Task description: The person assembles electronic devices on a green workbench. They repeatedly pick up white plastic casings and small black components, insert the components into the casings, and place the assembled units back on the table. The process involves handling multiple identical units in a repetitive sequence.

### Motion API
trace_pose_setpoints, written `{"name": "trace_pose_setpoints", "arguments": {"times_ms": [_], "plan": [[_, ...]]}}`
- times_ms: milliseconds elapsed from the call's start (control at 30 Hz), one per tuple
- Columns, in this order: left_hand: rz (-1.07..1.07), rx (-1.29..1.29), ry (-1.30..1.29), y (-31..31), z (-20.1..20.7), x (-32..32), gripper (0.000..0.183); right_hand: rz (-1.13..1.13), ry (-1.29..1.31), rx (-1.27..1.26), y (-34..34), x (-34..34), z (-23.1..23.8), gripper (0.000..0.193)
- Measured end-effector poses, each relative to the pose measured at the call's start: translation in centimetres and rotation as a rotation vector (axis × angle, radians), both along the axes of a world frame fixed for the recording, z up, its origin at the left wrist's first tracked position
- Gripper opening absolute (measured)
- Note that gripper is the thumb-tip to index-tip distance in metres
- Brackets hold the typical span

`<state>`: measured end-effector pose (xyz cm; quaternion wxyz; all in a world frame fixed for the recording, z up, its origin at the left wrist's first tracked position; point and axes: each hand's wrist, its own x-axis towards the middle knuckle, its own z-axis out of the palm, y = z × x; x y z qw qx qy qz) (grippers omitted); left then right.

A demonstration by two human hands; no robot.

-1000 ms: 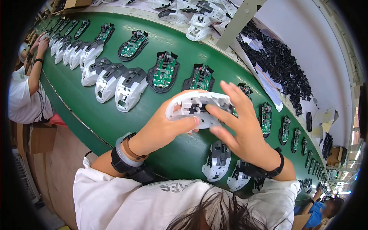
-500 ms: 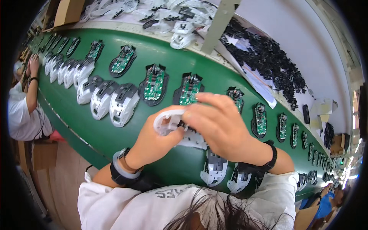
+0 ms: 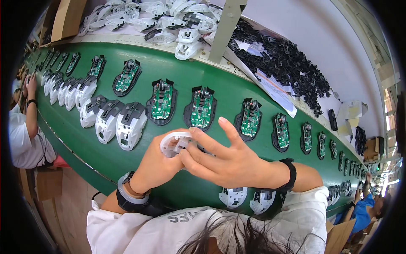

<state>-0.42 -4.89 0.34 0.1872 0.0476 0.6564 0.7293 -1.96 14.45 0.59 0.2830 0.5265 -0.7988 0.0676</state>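
Note:
My left hand [image 3: 158, 158] is closed around a white mouse shell [image 3: 168, 145], its curved rim and hollow inside facing up. The fingers of my right hand [image 3: 228, 163] press together at the shell's inner parts, with one finger raised away from the others. Whether a small part sits between those fingertips is hidden. Just beyond my hands, a black mouse base with a green circuit board [image 3: 202, 111] lies on the green work surface [image 3: 169, 197]. Closer to me, below my right forearm, are two white-and-grey mouse shells [image 3: 233, 197].
A long row of similar circuit-board bases [image 3: 249, 120] runs left to right. White-and-grey shells [image 3: 131, 127] line up at the left. Beyond stand a shelf with piled shells [image 3: 186, 42], a metal post [image 3: 226, 31] and a heap of small black parts [image 3: 287, 63]. Other people sit at both sides.
My right hand has shifted lower, and one of its fingers now stretches up, apart from the rest. The shell in my left hand has tilted; its lower end no longer shows. The whole view shifted slightly.

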Motion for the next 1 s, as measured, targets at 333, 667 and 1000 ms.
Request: {"name": "trace_pose_setpoints", "arguments": {"times_ms": [333,667,1000], "plan": [[-0.085,0.518,-0.224,-1.6,0.5,-1.0,0.062,-0.377,-0.228,-0.449,7.0,-14.5,2.5,0.02],[-0.18,0.468,-0.341,-1.9,-0.9,-0.8,0.1,-0.738,-0.493,-0.277,13.8,-24.6,-5.3,0.017],[-0.144,0.238,-0.121,-2.2,0.3,-0.8,0.071,-0.572,-0.248,-0.626,12.6,-13.3,-1.7,0.013]]}}
